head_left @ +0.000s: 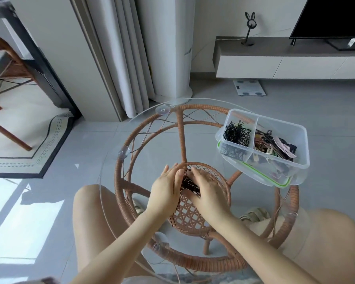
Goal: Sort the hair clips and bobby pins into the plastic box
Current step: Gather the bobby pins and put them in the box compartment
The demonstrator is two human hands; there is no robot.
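Observation:
A small pile of dark bobby pins (190, 183) lies on the round glass tabletop (148, 140), between my two hands. My left hand (166, 189) cups the pile from the left and my right hand (207, 190) presses in from the right, fingers bent around the pins. At the table's far right stands a clear plastic box (299, 144) with a divider. Its left compartment holds black bobby pins (237, 134); its right compartment holds brown, pink and black hair clips (275, 147). Part of the pile is hidden under my fingers.
The box rests on its green-rimmed lid (275, 181) and overhangs the table's right edge. Under the glass is a brown rattan frame (180, 136) with a woven lower shelf. My knees sit on either side of the table. A white scale (249, 87) lies on the floor beyond.

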